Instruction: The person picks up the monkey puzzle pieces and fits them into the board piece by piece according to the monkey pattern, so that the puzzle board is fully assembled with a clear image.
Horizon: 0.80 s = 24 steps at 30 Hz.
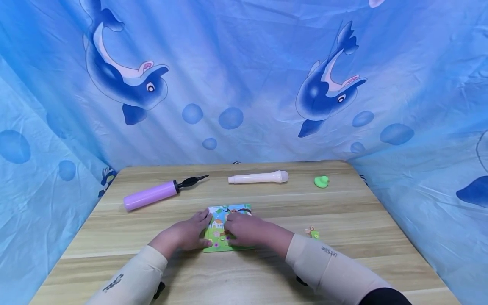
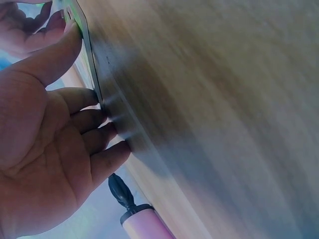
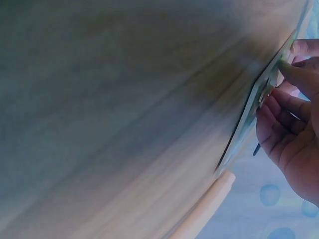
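A flat picture puzzle board (image 1: 217, 245), printed with a house, grass and sky, lies on the wooden table between both hands. Its left edge is steadied by my left hand (image 1: 190, 231), with the thumb over the border and the other fingers extended along the side, as the left wrist view shows. My right hand (image 1: 244, 229) is over the middle of the board, its fingers curled. In the right wrist view those fingertips pinch a small puzzle piece (image 3: 265, 92) against the board, mostly hidden by the hand. Another loose puzzle piece (image 1: 314, 233) lies to the right.
Toward the back left lies a purple hand pump (image 1: 151, 195) with a black nozzle. A white toy microphone (image 1: 257, 177) lies at the back middle, and a green toy duck (image 1: 321, 181) sits at the back right. A blue dolphin-print curtain (image 1: 244, 76) hangs behind the table.
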Each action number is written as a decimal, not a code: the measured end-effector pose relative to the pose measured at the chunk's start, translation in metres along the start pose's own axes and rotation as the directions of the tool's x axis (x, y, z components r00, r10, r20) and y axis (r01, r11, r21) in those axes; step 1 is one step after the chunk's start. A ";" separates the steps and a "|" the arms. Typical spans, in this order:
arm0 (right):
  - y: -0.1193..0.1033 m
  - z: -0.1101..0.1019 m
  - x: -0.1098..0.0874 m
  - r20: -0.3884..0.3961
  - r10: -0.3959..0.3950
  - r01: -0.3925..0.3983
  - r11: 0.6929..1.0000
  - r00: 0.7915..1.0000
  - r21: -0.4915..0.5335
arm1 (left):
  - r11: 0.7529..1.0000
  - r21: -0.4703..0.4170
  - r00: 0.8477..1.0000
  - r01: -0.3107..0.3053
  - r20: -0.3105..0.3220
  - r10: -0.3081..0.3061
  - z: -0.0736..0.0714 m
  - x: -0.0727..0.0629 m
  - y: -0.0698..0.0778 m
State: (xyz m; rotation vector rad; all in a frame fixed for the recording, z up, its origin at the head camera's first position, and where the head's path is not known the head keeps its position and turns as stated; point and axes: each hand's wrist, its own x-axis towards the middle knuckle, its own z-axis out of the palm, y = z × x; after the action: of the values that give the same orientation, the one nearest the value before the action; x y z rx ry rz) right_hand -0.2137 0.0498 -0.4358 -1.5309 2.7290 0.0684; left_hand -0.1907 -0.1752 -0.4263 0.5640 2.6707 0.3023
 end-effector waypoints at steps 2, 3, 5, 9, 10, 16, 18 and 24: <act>-0.002 0.001 0.000 -0.015 -0.009 0.009 1.000 1.000 -0.014 | 1.000 0.001 1.000 0.003 0.001 -0.003 0.000 0.000 0.000; -0.003 0.002 0.001 -0.021 -0.012 0.012 1.000 1.000 -0.021 | 1.000 -0.001 1.000 0.004 0.002 -0.004 0.000 0.000 0.000; -0.005 0.003 0.001 -0.030 -0.014 0.013 0.999 0.999 -0.034 | 1.000 -0.004 1.000 0.006 0.004 -0.006 0.000 -0.001 0.000; -0.009 0.004 0.000 -0.032 0.004 -0.005 0.999 0.999 -0.038 | 1.000 -0.008 1.000 0.005 0.007 -0.005 0.000 -0.001 0.001; -0.010 0.005 0.000 -0.031 0.009 -0.010 0.999 0.999 -0.038 | 1.000 -0.007 1.000 0.004 0.008 -0.004 0.000 -0.001 0.001; -0.016 0.006 -0.001 -0.007 0.055 -0.055 0.998 0.998 -0.032 | 1.000 -0.001 1.000 -0.004 0.005 0.004 0.001 0.000 0.002; -0.018 0.006 -0.001 0.001 0.060 -0.060 0.997 0.998 -0.041 | 1.000 -0.001 1.000 -0.007 0.000 0.007 0.001 0.000 0.002; -0.025 0.003 0.003 0.018 0.056 -0.054 0.994 0.998 -0.091 | 1.000 0.003 1.000 -0.014 -0.015 0.014 0.002 0.001 0.000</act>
State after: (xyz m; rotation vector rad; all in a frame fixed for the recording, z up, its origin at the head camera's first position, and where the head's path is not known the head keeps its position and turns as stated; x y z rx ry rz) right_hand -0.1941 0.0345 -0.4393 -1.4666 2.7884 0.2096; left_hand -0.1908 -0.1741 -0.4285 0.5842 2.6827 0.3080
